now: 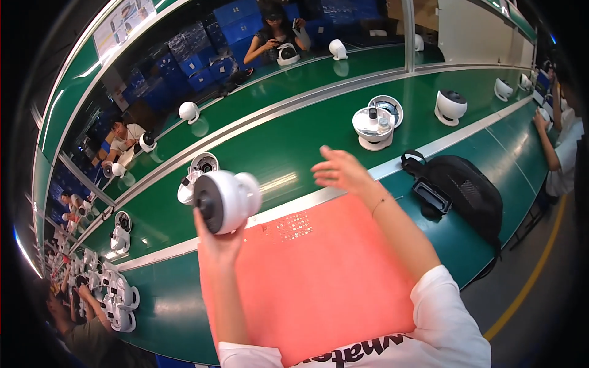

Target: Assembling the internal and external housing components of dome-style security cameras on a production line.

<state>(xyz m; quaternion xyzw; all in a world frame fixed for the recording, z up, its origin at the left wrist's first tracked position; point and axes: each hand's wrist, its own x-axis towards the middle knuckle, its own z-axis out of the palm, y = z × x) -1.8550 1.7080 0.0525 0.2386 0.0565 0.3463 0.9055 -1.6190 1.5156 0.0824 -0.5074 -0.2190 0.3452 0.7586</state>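
Head view: the left hand (216, 240) holds a white round fan housing (226, 200) up over the pink mat (319, 276) on the green bench (165, 306), fingers wrapped under its body. The right hand (341, 170) hovers empty, fingers spread. The housing looks like rigid, smooth, fairly light plastic, likely slippery; best gripped around the thick body, away from the dark front grille.

Left hand (216, 240): palm hidden behind white round unit (226, 200). Small screws (293, 225) on pink mat (307, 276): too small to count.
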